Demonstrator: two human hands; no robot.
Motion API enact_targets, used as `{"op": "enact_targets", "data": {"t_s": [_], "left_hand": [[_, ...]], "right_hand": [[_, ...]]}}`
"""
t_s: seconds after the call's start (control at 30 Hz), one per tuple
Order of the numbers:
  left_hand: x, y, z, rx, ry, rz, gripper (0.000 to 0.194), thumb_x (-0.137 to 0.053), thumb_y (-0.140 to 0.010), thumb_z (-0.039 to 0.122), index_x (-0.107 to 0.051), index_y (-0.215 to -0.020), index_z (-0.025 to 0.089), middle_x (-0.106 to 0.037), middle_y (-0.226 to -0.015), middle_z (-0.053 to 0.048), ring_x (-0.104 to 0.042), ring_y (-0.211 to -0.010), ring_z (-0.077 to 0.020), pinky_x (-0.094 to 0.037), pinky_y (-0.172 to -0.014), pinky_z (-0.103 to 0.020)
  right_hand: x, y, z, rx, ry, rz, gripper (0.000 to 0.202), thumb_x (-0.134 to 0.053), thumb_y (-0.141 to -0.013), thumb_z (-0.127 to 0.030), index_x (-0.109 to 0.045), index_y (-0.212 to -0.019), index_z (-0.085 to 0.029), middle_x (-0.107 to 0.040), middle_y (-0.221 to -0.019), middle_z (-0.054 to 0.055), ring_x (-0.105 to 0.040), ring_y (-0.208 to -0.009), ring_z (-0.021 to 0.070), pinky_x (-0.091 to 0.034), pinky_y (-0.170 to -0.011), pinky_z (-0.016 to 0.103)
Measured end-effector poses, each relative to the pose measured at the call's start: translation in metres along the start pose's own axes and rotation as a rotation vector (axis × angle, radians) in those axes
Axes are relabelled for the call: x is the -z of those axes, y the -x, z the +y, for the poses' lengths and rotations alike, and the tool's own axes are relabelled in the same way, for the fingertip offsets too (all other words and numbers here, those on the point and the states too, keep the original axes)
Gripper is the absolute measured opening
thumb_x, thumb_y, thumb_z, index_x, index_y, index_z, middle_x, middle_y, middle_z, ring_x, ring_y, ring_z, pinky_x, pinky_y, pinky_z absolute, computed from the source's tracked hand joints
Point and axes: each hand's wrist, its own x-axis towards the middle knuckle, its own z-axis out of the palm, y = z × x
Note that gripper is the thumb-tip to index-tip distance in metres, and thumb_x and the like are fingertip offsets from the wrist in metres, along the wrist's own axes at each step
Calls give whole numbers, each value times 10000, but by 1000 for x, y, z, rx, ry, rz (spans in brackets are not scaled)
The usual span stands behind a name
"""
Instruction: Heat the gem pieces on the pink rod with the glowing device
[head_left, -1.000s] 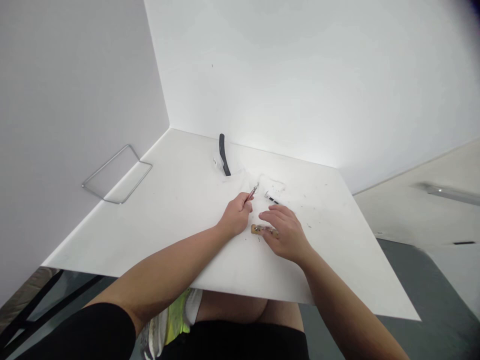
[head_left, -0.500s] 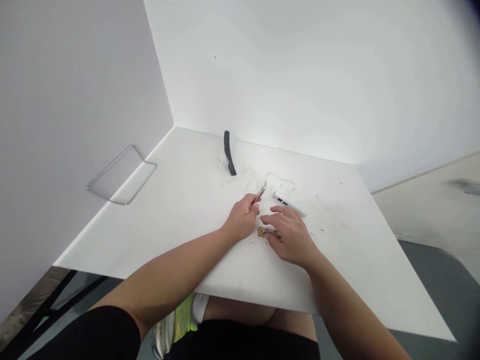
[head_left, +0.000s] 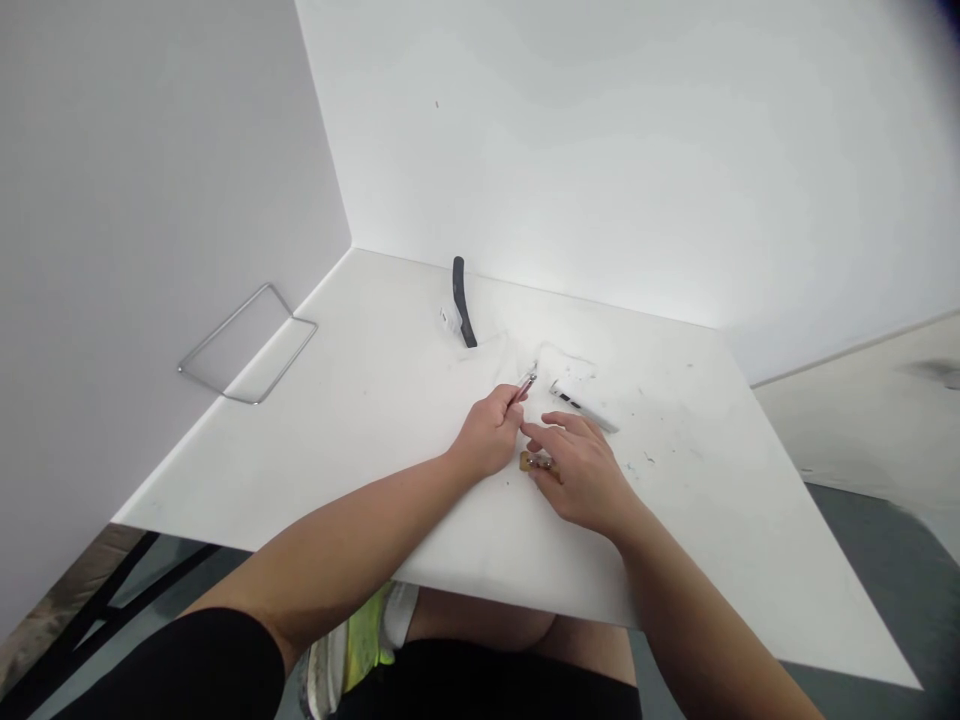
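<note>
My left hand [head_left: 491, 430] is closed around a slim reddish tool with a shiny metal tip [head_left: 527, 385], which points up and away from me. To its right, my right hand [head_left: 581, 470] has its fingers apart and curved, the index fingertip close to the left hand. In the gap between its thumb and fingers shows a small piece with a yellow end and shiny metal parts [head_left: 534, 462]. Whether the thumb touches this piece I cannot tell, and its right end is hidden. Just beyond the right fingers lies a white bar with dark slots [head_left: 585, 408].
A curved black handle-like part [head_left: 463, 305] lies toward the back, with a small clear piece [head_left: 450, 318] beside it. A bent metal wire frame [head_left: 255, 402] rests against the left wall. Thin clear film and small crumbs are scattered on the white table [head_left: 360, 400].
The view has shifted slightly. My right index finger has reached a little closer to the left hand. The left hand keeps its hold on the slim tool.
</note>
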Motion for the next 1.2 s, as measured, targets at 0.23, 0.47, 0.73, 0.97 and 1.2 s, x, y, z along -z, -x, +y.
{"op": "enact_targets", "data": {"t_s": [0.23,0.47,0.73,0.97,1.2], "left_hand": [[1,0,0,-5,15,-1,233,-361,-876,287,-519,-1014,186,-567,-797,-7,-515,-705,-136,-417,-701,-278],[0,-1,0,4,24,27,227,-363,-871,274,-522,-1007,185,-576,-815,-12,-521,-726,-138,-413,-705,-274],[1,0,1,11,4,123,158,-364,-868,264,-498,-915,194,-548,-765,0,-505,-713,-138,-390,-671,-266],[1,3,4,27,58,129,89,-385,-850,251,-441,-803,200,-482,-673,33,-444,-628,-115,-348,-599,-248],[0,3,3,21,43,77,73,-401,-784,185,-454,-829,206,-448,-635,46,-411,-576,-105,-343,-571,-245]], "right_hand": [[2,-3,-2,5,28,-4,468,-507,-732,-91,-505,-1184,-214,-704,-814,38,-490,-1130,308,-362,-913,472],[-2,-6,-2,4,27,-25,482,-493,-715,-60,-510,-1174,-209,-710,-794,38,-515,-1097,298,-372,-890,462],[-3,-8,0,-20,9,-12,504,-510,-718,-68,-481,-1207,-188,-714,-785,36,-550,-1019,282,-383,-871,452],[1,-9,1,-55,-47,3,488,-525,-740,-116,-468,-1216,-206,-709,-780,31,-564,-984,279,-380,-877,472],[3,-9,4,-133,-98,48,478,-549,-737,-151,-473,-1204,-218,-704,-785,15,-584,-944,254,-394,-882,455]]}}
